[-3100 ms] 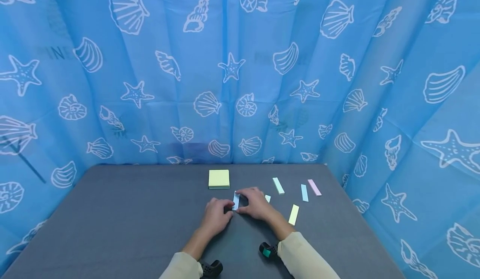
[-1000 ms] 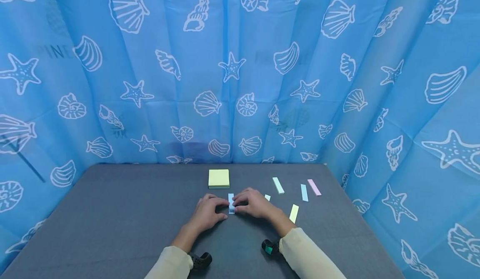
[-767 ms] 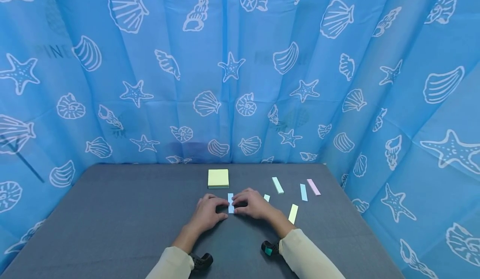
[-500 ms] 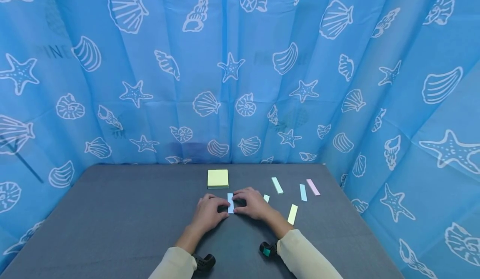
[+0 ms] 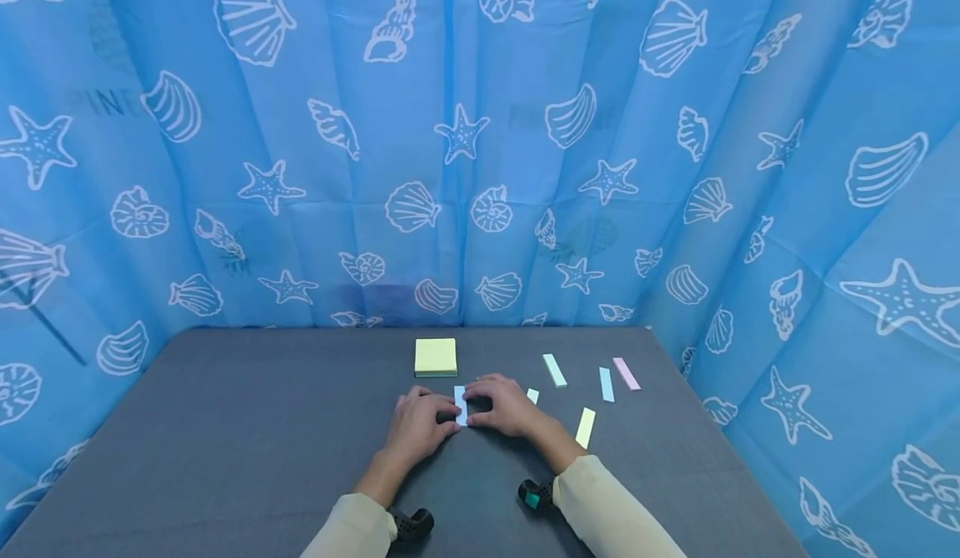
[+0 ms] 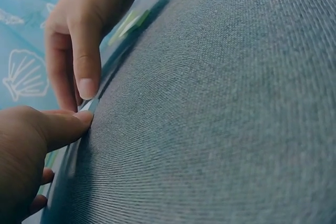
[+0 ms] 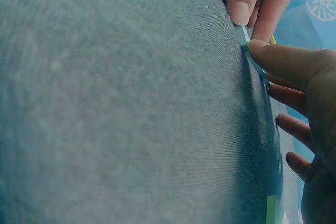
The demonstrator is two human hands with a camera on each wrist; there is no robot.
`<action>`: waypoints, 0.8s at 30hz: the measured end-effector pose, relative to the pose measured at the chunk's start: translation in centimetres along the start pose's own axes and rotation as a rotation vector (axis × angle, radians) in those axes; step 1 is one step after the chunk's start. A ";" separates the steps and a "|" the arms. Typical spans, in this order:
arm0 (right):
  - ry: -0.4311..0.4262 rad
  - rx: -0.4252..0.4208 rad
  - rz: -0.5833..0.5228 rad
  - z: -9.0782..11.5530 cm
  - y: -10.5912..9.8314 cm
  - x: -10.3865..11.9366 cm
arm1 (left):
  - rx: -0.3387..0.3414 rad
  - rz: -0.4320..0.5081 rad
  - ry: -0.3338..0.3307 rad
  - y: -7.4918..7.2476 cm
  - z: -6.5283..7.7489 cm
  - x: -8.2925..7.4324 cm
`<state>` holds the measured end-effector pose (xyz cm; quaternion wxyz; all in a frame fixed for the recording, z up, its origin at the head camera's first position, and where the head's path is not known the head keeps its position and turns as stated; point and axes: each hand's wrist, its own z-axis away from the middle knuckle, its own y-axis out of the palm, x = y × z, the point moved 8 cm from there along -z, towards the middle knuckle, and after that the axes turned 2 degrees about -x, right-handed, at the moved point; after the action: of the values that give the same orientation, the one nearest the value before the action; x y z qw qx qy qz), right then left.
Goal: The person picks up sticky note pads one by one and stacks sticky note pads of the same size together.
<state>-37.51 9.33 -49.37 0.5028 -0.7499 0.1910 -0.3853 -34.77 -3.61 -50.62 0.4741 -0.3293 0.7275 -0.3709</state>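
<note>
A light-blue strip pad of sticky notes lies lengthwise on the grey cloth, between both hands. Thumb and index finger of my left hand pinch its left side toward the near end. From the right, my right hand grips it, index finger near the far end and thumb near the close end. In the right wrist view the pad's thin edge shows between the two thumbs. The left wrist view has both thumb tips close together at the pad; most of its top is hidden there.
Behind the hands sits a square yellow sticky-note pad. To the right lie a green strip, another blue strip, a pink strip and a yellow strip. A pale strip is partly hidden by the right hand.
The blue pad has shifted left and straightened. A second blue layer jutting out at its near end one second ago now lines up with it. The left hand has edged slightly rightward since.
</note>
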 end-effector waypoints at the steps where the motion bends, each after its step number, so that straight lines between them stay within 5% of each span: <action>1: -0.004 -0.002 -0.003 0.0 -0.1 0.0 | 0.000 -0.002 -0.002 0.0 0.0 0.0; 14: 0.042 -0.222 -0.086 3.0 -3.5 -1.4 | -0.015 -0.010 -0.017 0.0 0.3 0.0; 24: 0.192 -0.252 -0.009 6.6 -4.4 -3.5 | -0.030 0.012 0.003 -0.2 0.4 -0.1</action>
<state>-35.05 17.55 -48.02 0.3824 -0.7677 0.2816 -0.4302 -34.31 -3.68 -50.54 0.4701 -0.3315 0.7357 -0.3576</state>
